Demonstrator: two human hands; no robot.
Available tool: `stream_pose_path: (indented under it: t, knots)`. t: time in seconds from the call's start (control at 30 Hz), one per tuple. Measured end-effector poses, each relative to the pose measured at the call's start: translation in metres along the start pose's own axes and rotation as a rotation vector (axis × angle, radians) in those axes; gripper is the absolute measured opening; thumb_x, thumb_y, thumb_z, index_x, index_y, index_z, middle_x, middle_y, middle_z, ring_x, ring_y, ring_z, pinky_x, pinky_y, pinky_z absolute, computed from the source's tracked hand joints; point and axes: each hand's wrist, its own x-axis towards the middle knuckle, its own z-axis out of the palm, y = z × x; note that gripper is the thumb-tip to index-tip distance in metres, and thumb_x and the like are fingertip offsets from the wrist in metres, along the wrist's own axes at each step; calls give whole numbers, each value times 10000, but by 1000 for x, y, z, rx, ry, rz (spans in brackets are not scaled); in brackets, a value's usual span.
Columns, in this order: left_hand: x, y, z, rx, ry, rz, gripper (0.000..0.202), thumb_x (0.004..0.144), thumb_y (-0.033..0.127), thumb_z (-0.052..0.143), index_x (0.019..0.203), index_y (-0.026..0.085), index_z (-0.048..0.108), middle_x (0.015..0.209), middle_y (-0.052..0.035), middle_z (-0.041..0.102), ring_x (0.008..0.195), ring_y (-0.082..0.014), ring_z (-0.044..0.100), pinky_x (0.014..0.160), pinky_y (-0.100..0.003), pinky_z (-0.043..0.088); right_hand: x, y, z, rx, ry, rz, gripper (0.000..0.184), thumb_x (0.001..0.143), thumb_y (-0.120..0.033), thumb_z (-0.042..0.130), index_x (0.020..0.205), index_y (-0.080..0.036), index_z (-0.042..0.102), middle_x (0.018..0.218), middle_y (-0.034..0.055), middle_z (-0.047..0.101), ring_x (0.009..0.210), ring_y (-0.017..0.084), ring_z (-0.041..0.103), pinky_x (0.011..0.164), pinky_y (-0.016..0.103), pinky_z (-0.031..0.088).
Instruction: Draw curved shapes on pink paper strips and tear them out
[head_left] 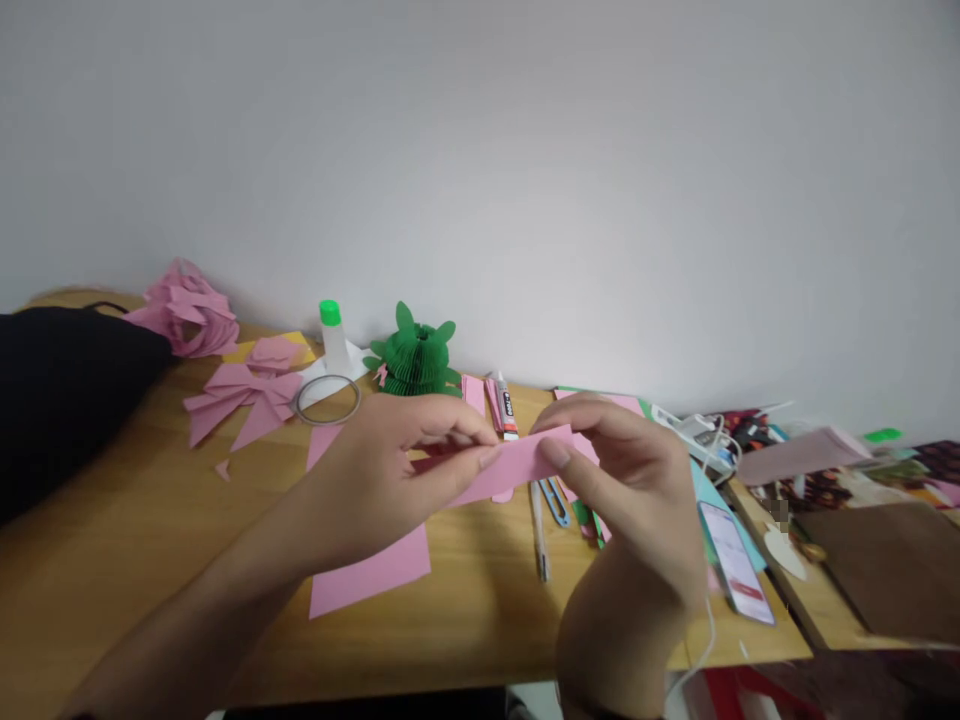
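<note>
A strip of pink paper (517, 468) is held up above the table between both hands. My left hand (409, 475) pinches it toward its left part, thumb on the near face. At the strip's right end, my right hand (630, 490) grips it between thumb and fingers. Beneath my left hand lies a larger pink paper sheet (375, 580), partly covered by the hand and forearm. Behind the hands stands a green folded-paper piece (416, 360) with leaf shapes. A glue tube (505, 405) lies just beyond the strip.
On the left are pink paper bows (247, 390), a pink paper bundle (184, 310), a green-capped bottle (334, 335) and a ring (328, 400). A pen (540, 530), blue cutter (555, 502), phone (736, 562) and power strip (697, 440) lie rightward. The wall (480, 180) bounds the table.
</note>
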Motion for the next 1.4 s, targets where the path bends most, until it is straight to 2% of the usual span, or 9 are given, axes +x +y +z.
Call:
stream_pose_path:
  t: [0.27, 0.6, 0.9, 1.17, 1.4]
  knots:
    - [-3, -2, 2, 109, -94, 69, 166, 847, 193, 551, 748, 205, 683, 644, 35, 687, 559, -98, 566, 509, -211, 369, 10, -26, -1, -114, -265, 24, 102, 805, -117, 678, 749, -199, 702, 702, -18, 703, 648, 106, 621, 577, 229, 466]
    - [-1, -1, 5, -76, -74, -18, 124, 839, 204, 595, 799, 224, 711, 711, 41, 711, 616, -101, 606, 534, -194, 419, 4, -27, -2, -186, -169, 40, 114, 797, -126, 683, 718, -209, 688, 666, -23, 674, 631, 109, 586, 563, 225, 457]
    - [2, -1, 6, -39, -138, -9, 153, 846, 175, 565, 730, 190, 663, 612, 55, 633, 550, -72, 497, 489, -179, 349, 5, -30, -1, -222, -264, 107, 110, 802, -143, 644, 714, -203, 670, 658, -21, 660, 590, 100, 580, 499, 207, 422]
    - [3, -5, 6, -95, -209, -84, 178, 853, 248, 560, 741, 173, 677, 673, 8, 678, 582, -98, 575, 492, -189, 373, 13, -32, -8, -260, -359, 139, 127, 794, -169, 634, 673, -198, 657, 625, -20, 653, 576, 103, 571, 535, 230, 435]
    - [3, -3, 10, -151, -196, -67, 142, 805, 184, 575, 720, 178, 689, 646, 33, 677, 564, -74, 554, 507, -158, 403, 16, -35, -23, -303, -385, 183, 133, 766, -197, 666, 634, -192, 656, 621, -12, 669, 601, 111, 594, 578, 241, 468]
